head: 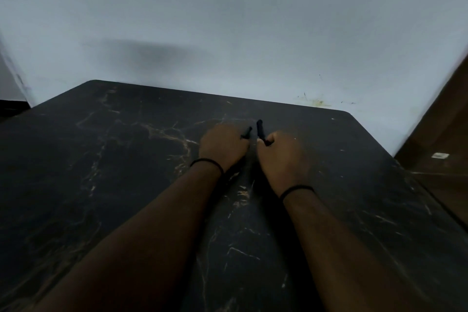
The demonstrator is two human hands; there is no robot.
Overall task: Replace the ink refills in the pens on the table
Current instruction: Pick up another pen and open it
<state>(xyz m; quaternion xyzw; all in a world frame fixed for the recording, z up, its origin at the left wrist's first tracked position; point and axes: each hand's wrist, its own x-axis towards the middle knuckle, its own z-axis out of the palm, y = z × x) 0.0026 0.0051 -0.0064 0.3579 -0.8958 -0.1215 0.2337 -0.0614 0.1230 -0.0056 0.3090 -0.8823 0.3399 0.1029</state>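
Note:
Both hands are over the middle of the dark marble-patterned table point(106, 185), close together. My left hand point(220, 145) grips a short black pen part point(247, 132) that sticks out past its fingers. My right hand point(283, 154) grips a thicker black pen barrel point(260, 130), which points up and away from me. The two black pieces are a small gap apart. The light is dim and my fingers hide the rest of each piece. I see no loose refills or other pens on the table.
A pale wall point(228, 33) runs right behind the table's far edge. A brown wooden surface point(440, 134) stands at the right, with a small white object point(440, 155) on it. Thin black bands circle both wrists.

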